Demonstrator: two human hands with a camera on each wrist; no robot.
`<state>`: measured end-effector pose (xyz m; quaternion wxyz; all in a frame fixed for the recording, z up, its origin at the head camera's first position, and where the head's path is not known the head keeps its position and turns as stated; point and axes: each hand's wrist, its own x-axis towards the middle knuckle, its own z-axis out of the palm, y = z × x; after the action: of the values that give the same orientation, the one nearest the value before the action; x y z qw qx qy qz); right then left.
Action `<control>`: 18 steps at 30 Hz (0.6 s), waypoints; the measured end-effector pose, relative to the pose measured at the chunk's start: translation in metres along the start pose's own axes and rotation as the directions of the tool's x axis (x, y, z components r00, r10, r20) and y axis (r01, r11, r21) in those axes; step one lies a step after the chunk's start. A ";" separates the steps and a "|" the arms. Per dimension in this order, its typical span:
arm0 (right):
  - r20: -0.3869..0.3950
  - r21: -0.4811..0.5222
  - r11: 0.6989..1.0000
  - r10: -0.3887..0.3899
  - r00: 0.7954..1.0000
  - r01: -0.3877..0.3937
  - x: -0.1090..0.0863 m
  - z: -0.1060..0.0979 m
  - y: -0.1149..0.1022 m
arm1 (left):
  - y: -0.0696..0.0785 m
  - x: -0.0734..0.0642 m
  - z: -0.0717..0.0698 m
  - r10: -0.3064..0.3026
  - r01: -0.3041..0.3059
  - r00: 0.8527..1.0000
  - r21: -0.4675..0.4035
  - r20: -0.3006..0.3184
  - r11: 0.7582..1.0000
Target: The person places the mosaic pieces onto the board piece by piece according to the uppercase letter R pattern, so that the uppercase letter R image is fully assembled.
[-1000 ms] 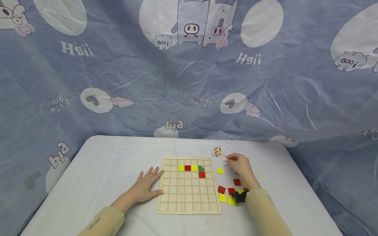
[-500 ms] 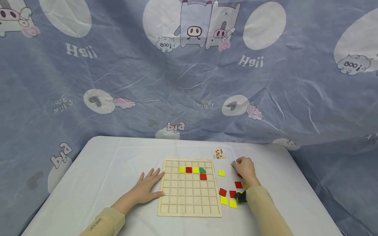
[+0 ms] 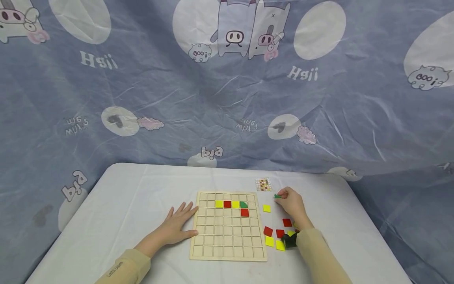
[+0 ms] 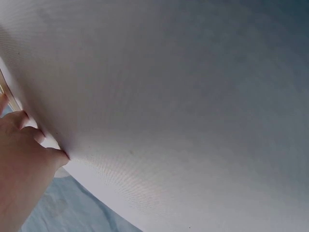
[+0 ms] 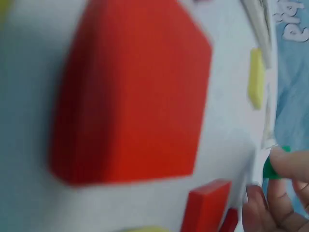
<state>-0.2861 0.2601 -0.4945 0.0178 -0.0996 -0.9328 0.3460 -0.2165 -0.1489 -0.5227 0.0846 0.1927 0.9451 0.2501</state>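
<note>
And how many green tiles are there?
2: one green quarter-circle tile on the wooden grid board, one green tile pinched by the right hand. The right sleeve may hide more.

A board point(image 3: 228, 240) on a table point(image 3: 124, 205): left hand point(image 3: 173, 225) at its left edge, loose tiles point(image 3: 269, 241) rightward (card point(image 3: 263, 184) behind them).
</note>
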 end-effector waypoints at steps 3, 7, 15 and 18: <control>0.020 0.089 0.996 -0.029 0.999 0.027 -0.007 0.001 -0.006 | 0.001 0.000 0.000 0.001 -0.001 1.000 0.002 0.001 1.000; 0.061 0.151 0.986 -0.086 0.994 0.076 -0.020 0.008 -0.022 | 0.001 0.000 -0.001 -0.004 0.004 1.000 0.005 0.002 1.000; 0.194 0.221 0.965 -0.186 0.963 0.141 -0.053 0.027 -0.047 | 0.001 0.001 0.001 0.002 -0.002 1.000 -0.003 0.002 1.000; 0.237 0.202 0.965 -0.211 0.948 0.164 -0.062 0.034 -0.051 | 0.001 0.002 0.001 0.001 -0.001 1.000 -0.007 0.005 1.000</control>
<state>-0.2373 0.1880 -0.4852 -0.0609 0.0373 -0.8973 0.4356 -0.2174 -0.1471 -0.5230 0.0875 0.1937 0.9438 0.2532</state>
